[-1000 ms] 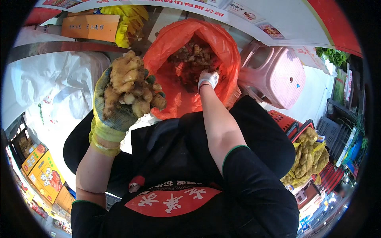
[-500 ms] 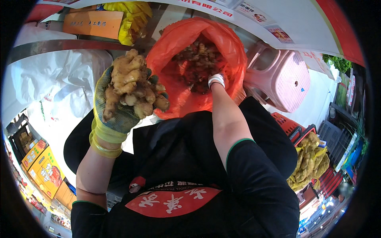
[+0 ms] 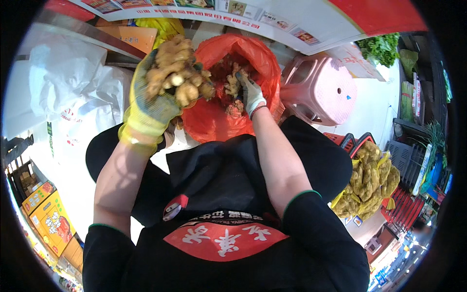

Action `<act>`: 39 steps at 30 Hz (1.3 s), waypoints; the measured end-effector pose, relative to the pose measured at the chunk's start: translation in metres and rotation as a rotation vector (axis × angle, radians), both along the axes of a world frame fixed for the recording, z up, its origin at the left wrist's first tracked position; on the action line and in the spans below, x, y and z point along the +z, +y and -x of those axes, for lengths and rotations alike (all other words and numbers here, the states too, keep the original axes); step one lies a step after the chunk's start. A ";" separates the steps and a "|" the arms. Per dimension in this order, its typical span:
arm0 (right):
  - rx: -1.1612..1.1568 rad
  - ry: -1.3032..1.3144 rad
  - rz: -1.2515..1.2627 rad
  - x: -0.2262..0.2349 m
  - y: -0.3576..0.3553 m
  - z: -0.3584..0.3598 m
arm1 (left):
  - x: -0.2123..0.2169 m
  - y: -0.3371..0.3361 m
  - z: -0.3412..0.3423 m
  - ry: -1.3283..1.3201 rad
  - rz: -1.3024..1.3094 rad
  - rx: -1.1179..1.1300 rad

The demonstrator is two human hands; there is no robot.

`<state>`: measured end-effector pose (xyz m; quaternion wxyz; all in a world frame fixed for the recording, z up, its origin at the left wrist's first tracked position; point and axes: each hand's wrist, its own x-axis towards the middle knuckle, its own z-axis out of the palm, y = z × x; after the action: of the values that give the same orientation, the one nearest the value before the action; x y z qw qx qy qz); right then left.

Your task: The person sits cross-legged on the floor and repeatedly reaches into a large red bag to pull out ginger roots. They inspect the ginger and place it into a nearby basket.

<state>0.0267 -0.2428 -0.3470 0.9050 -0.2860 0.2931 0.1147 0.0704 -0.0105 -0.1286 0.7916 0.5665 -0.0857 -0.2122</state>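
My left hand [image 3: 152, 106], in a yellow and grey-blue mesh glove, holds a large knobbly clump of ginger [image 3: 177, 68] up beside the red plastic bag [image 3: 206, 119]. That bag stands wide open between my knees. Inside its mouth, my right hand [image 3: 252, 93], in a white glove with grey fingers, has its fingers closed around a smaller piece of ginger [image 3: 232, 83]. Darker roots lie beneath it in the bag, partly in shadow. Several fingertips of both hands are hidden behind the ginger.
A pink plastic stool [image 3: 335, 90] stands right of the bag. White plastic sheeting [image 3: 78, 92] covers the left side. Yellow net bags of roots [image 3: 362, 182] sit at the right beside red baskets [image 3: 404, 209]. A printed white panel [image 3: 292, 27] runs across the far side.
My right hand has risen from deep in the bag, now with a piece of ginger in it. My left hand, still holding its clump, has shifted slightly right and away from me. The view has turned.
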 end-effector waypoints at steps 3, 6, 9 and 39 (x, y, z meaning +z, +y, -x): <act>0.092 -0.086 0.137 0.092 -0.016 -0.003 | 0.000 -0.009 -0.002 0.460 0.514 -0.022; 0.101 -0.270 0.175 0.166 -0.029 0.020 | -0.004 -0.012 0.010 0.610 0.620 -0.146; 0.015 -0.340 0.288 0.223 -0.014 0.052 | -0.010 -0.015 0.031 0.598 0.676 -0.167; 0.185 -0.462 1.734 0.259 0.083 0.105 | -0.042 -0.018 0.103 0.485 0.880 -0.256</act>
<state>-0.0783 -0.1598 -0.0876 0.3950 -0.9065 0.0636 -0.1347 -0.0327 -0.0284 -0.1709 0.9197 0.0994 -0.0497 -0.3765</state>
